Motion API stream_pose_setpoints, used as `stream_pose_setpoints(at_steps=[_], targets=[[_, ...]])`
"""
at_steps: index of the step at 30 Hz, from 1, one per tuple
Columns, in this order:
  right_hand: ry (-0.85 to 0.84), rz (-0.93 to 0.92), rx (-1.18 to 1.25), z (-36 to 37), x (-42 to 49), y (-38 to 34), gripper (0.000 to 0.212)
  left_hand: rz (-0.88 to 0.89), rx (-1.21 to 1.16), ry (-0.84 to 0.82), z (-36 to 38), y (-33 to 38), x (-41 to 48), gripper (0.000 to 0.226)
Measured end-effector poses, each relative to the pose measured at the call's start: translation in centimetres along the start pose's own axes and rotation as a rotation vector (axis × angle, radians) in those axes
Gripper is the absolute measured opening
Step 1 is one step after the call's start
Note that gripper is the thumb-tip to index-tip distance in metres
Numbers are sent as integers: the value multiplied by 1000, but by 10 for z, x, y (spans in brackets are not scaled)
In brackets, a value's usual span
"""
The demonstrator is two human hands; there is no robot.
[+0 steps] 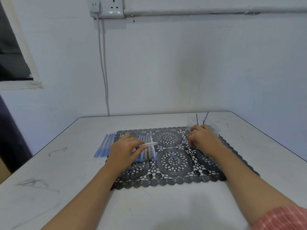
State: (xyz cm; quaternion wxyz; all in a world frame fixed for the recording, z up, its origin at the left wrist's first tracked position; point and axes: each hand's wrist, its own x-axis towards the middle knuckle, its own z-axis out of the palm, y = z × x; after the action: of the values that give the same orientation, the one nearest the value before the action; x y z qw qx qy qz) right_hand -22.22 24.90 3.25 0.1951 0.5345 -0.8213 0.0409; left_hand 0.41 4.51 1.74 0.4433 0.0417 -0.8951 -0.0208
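Note:
A dark lace placemat (172, 161) lies on the white table (149, 205). My left hand (123, 149) pinches a clear pen barrel (149, 144) that points right, above a row of several capped pens (147, 151) lying on the mat. Several blue pens (105, 145) lie side by side on the table just left of the mat. My right hand (201, 137) rests at the mat's far right corner with its fingers curled among thin blue ink refills (205, 118) and a clear plastic wrapper (214, 127). Whether it grips a refill is hidden.
The table stands in a corner against a white wall. A cable (103, 72) hangs from a wall socket (114, 7) down behind the table's back edge. A small blue pen cap (173, 153) sits on the mat's middle.

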Motion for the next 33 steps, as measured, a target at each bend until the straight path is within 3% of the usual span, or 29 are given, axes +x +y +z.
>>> stream_pose_setpoints(at_steps=[11,18,24,33], targets=[[-60,25,23,-3,-2,-3,19,-7,-2,-19,0,0,1,35],[70,136,-5,-20,-1,-16,24,-9,-5,-19,0,0,0,36],[-85,244,-171,-23,-2,-27,24,-3,-9,-18,0,0,0,37],[-223,362,-199,-23,-1,-45,19,-2,-5,-13,1,0,0,37]])
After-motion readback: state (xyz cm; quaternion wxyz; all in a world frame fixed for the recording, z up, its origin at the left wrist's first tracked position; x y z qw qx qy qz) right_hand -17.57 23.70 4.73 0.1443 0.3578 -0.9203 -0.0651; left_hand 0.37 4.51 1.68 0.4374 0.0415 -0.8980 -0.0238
